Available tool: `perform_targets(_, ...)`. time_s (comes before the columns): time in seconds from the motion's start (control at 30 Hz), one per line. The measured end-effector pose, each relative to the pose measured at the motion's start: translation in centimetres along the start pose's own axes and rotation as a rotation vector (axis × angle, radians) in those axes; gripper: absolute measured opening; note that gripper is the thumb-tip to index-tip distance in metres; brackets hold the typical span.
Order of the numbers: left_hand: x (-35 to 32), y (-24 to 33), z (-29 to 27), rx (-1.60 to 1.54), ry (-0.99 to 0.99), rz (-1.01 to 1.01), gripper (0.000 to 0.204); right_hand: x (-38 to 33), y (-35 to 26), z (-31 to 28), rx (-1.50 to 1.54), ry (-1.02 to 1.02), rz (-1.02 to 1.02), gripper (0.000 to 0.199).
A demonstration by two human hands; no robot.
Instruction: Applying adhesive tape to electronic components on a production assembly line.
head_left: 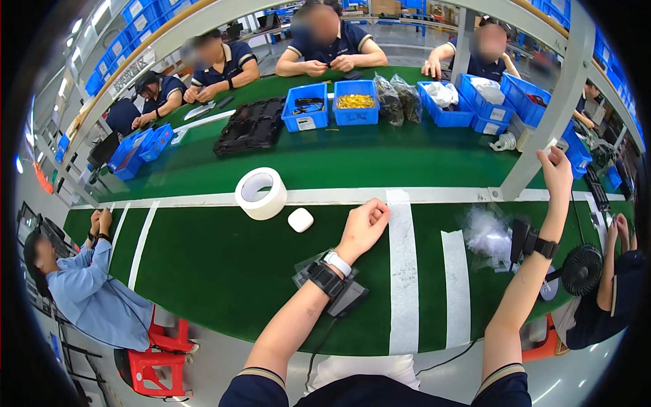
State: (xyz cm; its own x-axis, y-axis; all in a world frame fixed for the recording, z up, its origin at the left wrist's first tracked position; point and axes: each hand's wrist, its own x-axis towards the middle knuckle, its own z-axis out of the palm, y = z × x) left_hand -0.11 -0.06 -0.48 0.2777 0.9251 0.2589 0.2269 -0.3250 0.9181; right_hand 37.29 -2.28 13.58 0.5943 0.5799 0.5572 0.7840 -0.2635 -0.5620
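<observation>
Green felt covers the long table (pixel 224 271), crossed by white tape stripes. At the far left a person in a light blue shirt (pixel 95 298) sits by red stools (pixel 159 359). Near the middle, a white roll of tape (pixel 261 192) stands tilted on the felt, and just right of it lies a small white rounded case (pixel 300 219). The left hand (pixel 364 227) rests on the felt near that case, to its right and apart from it, fingers curled into a loose fist that grips nothing visible; the wrist carries a black strap with a white block. Under the left forearm lies a dark flat packet (pixel 346 298).

Further right, a crumpled clear plastic bag (pixel 487 234) sits on the table. The right hand (pixel 557 173) is raised to the grey frame post (pixel 553 115), fingers released and stretched upward, the fingertips at a small white tag on the post; whether they pinch it, I cannot tell. A small black fan (pixel 582 269) stands at the near right.

On the far side stand blue bins (pixel 356 102) and black trays (pixel 249 127), with seated workers behind them.
</observation>
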Motion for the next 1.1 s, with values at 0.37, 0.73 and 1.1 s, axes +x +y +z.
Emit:
perform_targets(0.37, -0.2, 0.6, -0.1, 0.000, 0.031, 0.020, 0.008, 0.0, -1.1, -0.6, 0.395, 0.212, -0.001, 0.046)
perform_targets(0.73, -0.3, 0.6, -0.4, -0.029, 0.034, 0.008, 0.007, -10.8, -15.0, -5.3, 0.692, 0.326, -0.924, 0.067)
perform_targets(1.1, -0.2, 0.8, -0.6, -0.031, 0.038, 0.039, 0.007, -13.6, -18.3, -4.7, 0.718, -0.124, -1.196, 0.026)
